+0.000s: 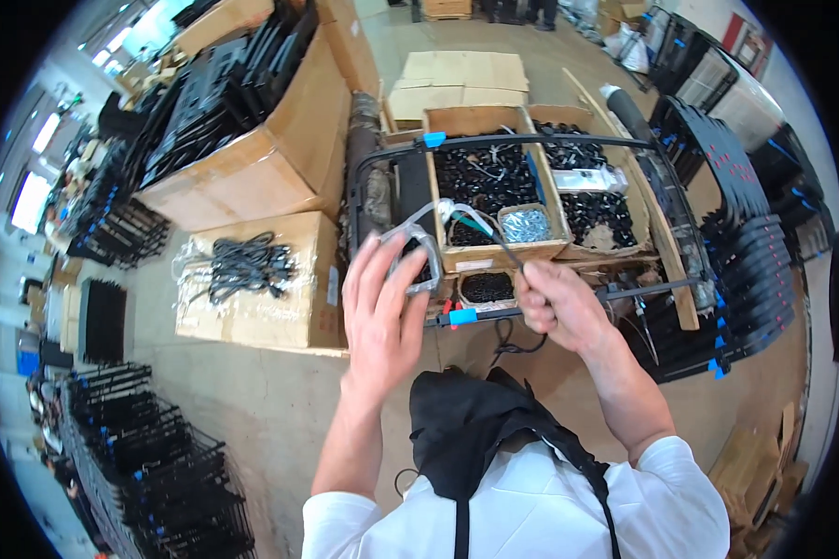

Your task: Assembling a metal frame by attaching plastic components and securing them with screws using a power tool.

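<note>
On our left, a tall box (242, 186) is packed with black panels (219, 79), and just before it dark cables (247, 265) lie bundled on a carton (242, 321). Our left hand (378, 303), blurred, has its fingers spread over a clear tub (434, 265) with something dark inside; we cannot tell whether it grips the tub. Next comes a bin (508, 254) of black parts (485, 172), with a tray of silvery bits (525, 225) in its near right corner. Below the bin, a small box holds black bits (487, 287). Our right hand (557, 300) is clenched around a dark rod (506, 250), which slants up and left in front of the tray. A black frame (550, 140) stretches around these containers. To the right, a second bin (583, 253) holds more black parts, with a white box (589, 180) lying among them.
</note>
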The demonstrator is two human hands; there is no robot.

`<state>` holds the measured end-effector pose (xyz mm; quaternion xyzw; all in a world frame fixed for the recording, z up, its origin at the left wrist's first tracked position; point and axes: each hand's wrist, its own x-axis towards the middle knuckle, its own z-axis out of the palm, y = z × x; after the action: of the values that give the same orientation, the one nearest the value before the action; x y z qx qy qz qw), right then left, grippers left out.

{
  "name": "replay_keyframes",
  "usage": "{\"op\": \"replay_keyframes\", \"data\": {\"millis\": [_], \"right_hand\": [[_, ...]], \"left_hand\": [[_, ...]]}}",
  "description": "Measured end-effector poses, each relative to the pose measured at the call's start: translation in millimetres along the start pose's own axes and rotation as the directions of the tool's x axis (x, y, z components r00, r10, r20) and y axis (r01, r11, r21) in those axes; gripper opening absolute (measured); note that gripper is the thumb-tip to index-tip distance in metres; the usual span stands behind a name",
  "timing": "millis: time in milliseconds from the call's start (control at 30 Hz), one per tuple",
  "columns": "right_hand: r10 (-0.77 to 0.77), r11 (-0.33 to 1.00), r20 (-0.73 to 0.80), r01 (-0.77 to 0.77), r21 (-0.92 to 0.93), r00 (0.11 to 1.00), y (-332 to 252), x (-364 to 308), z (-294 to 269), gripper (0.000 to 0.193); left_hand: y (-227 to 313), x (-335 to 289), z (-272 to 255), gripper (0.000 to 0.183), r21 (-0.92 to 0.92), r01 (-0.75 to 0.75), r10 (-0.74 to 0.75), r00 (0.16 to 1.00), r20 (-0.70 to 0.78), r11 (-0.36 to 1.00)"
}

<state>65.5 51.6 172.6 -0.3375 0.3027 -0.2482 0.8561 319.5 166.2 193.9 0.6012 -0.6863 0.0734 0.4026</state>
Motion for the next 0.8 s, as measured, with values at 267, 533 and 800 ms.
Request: {"op": "replay_keyframes", "data": {"millis": [267,533,800], "right_hand": [[0.182,0.972,0.19,-0.148,-0.182,0.965,7,-53,-42,0.031],[0.128,0.723,0.217,0.058,-0.688,0.968,41,-58,-96,0.03],[-0.34,0.511,0.432,0.549,-0.661,0.836,81,-51,-62,0.016]], "left_hand": [[14,-14,38,0.042,-0.436,0.413,-0.202,0.869,0.452,0.8],[79,-75,64,0.042,-0.702,0.667,-0.465,0.553,0.691,-0.249],[127,-106,71,0.039,-0.737,0.58,-0.617,0.451,0.645,-0.347]]}}
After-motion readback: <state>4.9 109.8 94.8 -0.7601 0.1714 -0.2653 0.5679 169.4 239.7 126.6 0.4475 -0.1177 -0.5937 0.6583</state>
